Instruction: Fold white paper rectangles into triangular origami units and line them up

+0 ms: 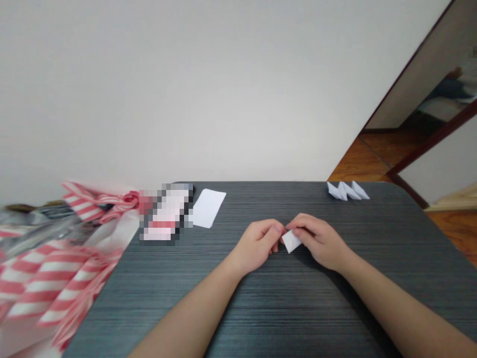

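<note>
A small folded piece of white paper (291, 241) is pinched between both hands at the middle of the dark grey striped table (261, 308). My left hand (259, 243) grips its left edge with curled fingers. My right hand (318, 238) holds its right side, thumb and fingers pressed onto the fold. Both hands rest low on the tabletop.
A flat white paper slip (209, 207) lies at the back left. Three folded white paper pieces (348, 191) sit in a row at the back right corner. A red-and-white striped plastic bag (55, 268) lies off the left edge. A blurred-out object (166, 213) lies beside the slip.
</note>
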The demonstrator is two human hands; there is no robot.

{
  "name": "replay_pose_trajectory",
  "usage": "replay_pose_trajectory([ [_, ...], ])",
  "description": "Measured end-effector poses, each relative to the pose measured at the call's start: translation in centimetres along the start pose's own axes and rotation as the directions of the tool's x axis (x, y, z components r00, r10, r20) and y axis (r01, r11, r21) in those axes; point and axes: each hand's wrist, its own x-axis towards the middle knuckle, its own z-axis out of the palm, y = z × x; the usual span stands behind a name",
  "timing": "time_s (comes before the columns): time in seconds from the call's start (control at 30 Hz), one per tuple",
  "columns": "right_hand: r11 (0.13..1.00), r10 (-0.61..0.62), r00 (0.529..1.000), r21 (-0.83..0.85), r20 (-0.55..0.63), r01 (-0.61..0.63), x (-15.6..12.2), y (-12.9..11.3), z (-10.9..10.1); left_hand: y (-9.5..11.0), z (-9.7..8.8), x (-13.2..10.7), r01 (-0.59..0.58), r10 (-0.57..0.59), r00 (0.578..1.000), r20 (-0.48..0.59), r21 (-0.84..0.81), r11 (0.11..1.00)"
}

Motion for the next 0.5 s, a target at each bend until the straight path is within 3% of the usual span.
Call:
replay_pose_trajectory([
  [0.1, 0.997, 0.078, 0.997, -0.001, -0.015, -0.078, -0.1, 0.3, 0.2, 0.1, 0.0, 0.0, 0.003, -0.006, 1.000, 0.028, 0.111, 0.994],
  [0.23, 0.978, 0.172, 0.985, 0.125, -0.030, -0.167, -0.6, 1.1, 0.7, 0.4, 0.1, 0.1, 0.030, -0.025, 0.999, -0.031, 0.185, 0.982],
  [0.33, 0.964, 0.182, 0.983, 0.198, 0.004, -0.179, -0.9, 1.5, 0.8, 0.5, 0.2, 0.1, 0.043, -0.031, 0.997, -0.067, 0.196, 0.980],
  [0.5, 0.966, 0.173, 0.985, 0.195, -0.008, -0.168, -0.9, 1.6, 0.9, 0.4, 0.2, 0.0, 0.015, -0.011, 1.000, -0.024, 0.191, 0.982],
])
